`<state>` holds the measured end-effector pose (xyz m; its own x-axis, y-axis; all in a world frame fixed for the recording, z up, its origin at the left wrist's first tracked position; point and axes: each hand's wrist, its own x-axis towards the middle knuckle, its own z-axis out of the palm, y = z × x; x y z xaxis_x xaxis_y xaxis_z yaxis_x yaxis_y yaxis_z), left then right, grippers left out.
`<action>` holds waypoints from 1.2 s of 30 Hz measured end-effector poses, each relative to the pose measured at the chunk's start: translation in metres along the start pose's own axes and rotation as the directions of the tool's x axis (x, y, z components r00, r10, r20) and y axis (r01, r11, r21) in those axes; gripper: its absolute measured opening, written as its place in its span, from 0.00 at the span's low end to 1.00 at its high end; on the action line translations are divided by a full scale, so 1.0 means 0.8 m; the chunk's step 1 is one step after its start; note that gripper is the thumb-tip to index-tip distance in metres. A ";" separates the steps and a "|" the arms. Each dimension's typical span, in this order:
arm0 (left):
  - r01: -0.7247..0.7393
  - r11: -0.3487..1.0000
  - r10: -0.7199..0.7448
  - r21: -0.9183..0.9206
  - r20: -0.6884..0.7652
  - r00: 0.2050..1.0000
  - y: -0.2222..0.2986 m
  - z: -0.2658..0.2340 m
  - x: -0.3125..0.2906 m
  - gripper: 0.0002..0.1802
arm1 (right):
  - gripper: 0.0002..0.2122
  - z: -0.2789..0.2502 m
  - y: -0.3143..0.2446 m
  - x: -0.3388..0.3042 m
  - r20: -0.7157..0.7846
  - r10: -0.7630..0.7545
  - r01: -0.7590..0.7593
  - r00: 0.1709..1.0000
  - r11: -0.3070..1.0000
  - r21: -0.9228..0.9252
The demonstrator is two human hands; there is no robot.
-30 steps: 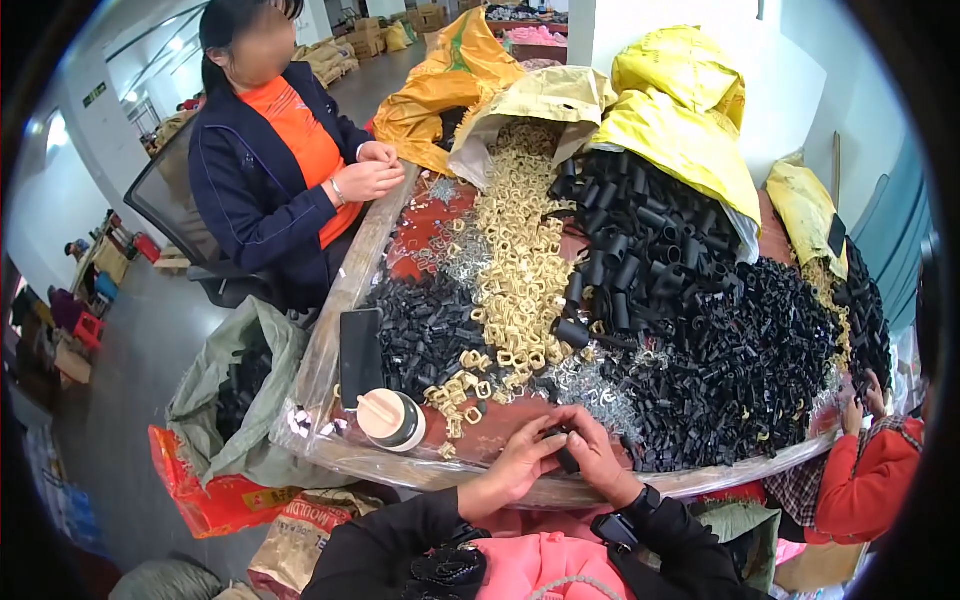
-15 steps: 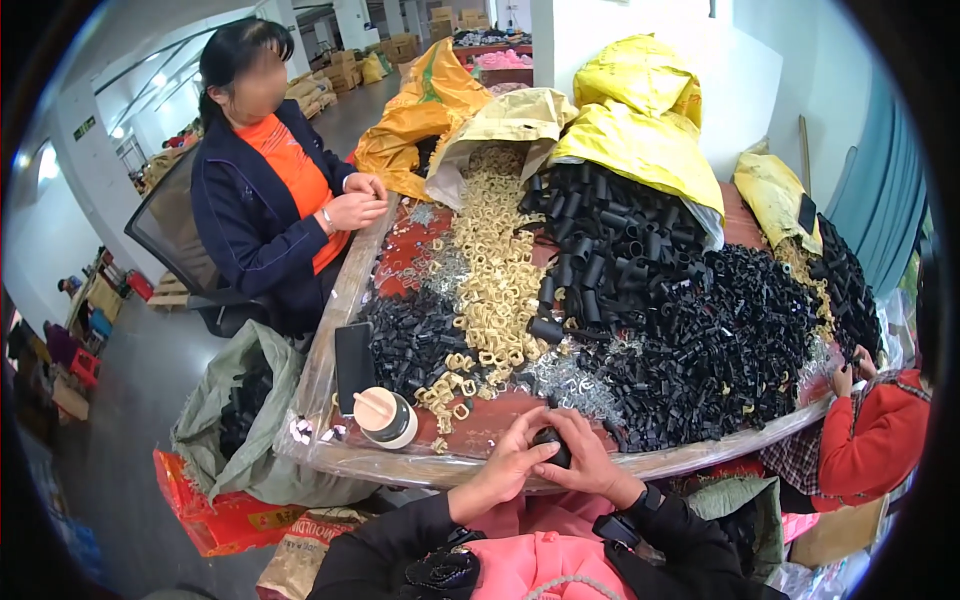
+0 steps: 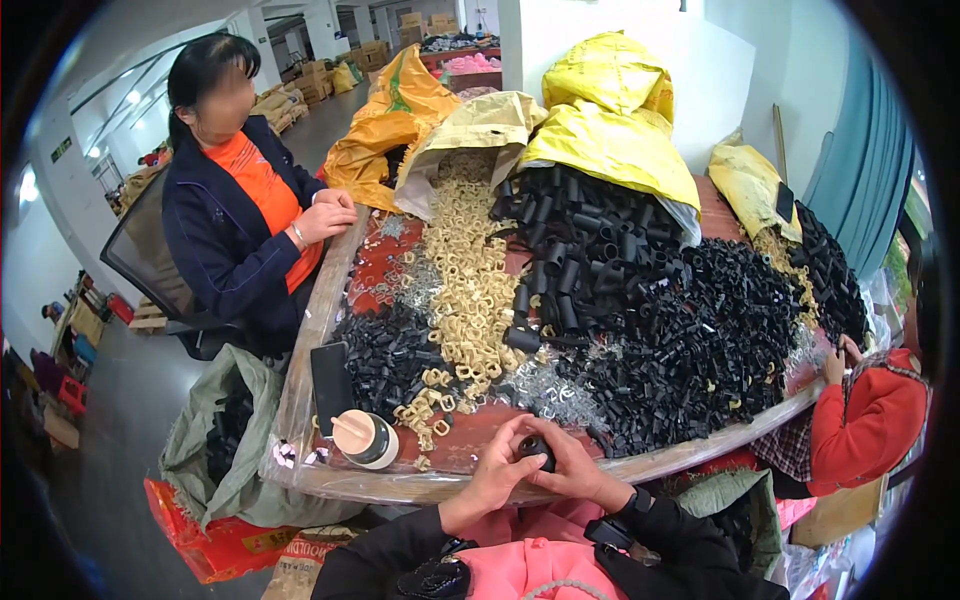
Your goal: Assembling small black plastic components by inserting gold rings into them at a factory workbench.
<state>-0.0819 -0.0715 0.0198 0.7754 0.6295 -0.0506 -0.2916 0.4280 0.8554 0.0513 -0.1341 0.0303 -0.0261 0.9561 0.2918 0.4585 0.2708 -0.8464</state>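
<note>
Bearings: I read the clock from the lower middle of my view, twelve straight up.

Table (image 3: 465,430): one, red top, wood-toned rim under clear film, at twelve o'clock.

Yellow sack (image 3: 610,130): one, woven, creased, slumped at one o'clock.

Grey-green sack (image 3: 262,478): one, woven, slack-mouthed, at nine o'clock, black pieces inside.

Small black parts (image 3: 690,350): one broad heap, angular, plastic-looking, at two o'clock.

Black tubes (image 3: 570,270): one heap, smooth-walled, cylindrical, just past twelve.

Tan rings (image 3: 465,280): one long spill, squarish, matte, toward half past eleven.

Metal bits (image 3: 555,390): one tangle, thin, silvery, near one o'clock.

Left hand (image 3: 502,466): bare, fingers curled, thumb pressed along the near side of the piece below.

Right hand (image 3: 572,464): bare, cupped round the same piece from three o'clock.

Jar (image 3: 368,442): one, round, pale-lidded, at nine o'clock.

Phone (image 3: 331,385): one, flat, dark, glossy, at ten o'clock.

Black piece (image 3: 538,450): one, rounded, held between both hands over the near rim. I judge it light and stiff, probably hard plastic, a little slippery on its curve, hardly fragile. I would hold it by opposite side walls, at nine and three, leaving the upper end free. A hollow seems to show there; too small for me to confirm.
</note>
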 end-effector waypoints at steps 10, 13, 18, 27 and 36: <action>-0.229 0.875 0.204 0.427 0.105 0.973 0.006 0.052 0.003 0.35 | 0.32 -0.011 0.010 -0.039 -0.251 0.031 -0.018 0.967 0.998 0.055; -0.242 0.878 0.231 0.414 0.076 0.970 0.000 0.057 0.001 0.32 | 0.24 -0.009 0.008 -0.040 -0.223 0.101 -0.058 0.970 0.979 0.195; -0.197 0.860 0.135 0.470 0.163 0.977 -0.005 0.038 0.010 0.29 | 0.23 0.009 0.026 -0.040 -0.215 0.183 -0.114 0.959 0.947 0.300; -0.365 0.590 0.273 0.720 0.247 0.930 -0.009 0.032 0.008 0.25 | 0.18 0.008 0.023 -0.037 -0.290 0.083 0.023 0.953 0.938 0.346; -0.332 0.644 0.264 0.689 0.208 0.942 -0.012 0.028 0.007 0.26 | 0.28 0.002 0.022 -0.040 -0.166 0.207 -0.141 0.964 0.930 0.341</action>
<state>-0.0620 -0.0863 0.0229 0.7697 0.5713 0.2851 -0.0594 -0.3805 0.9229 0.0588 -0.1600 0.0051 0.2172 0.9594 0.1798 0.1274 0.1548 -0.9797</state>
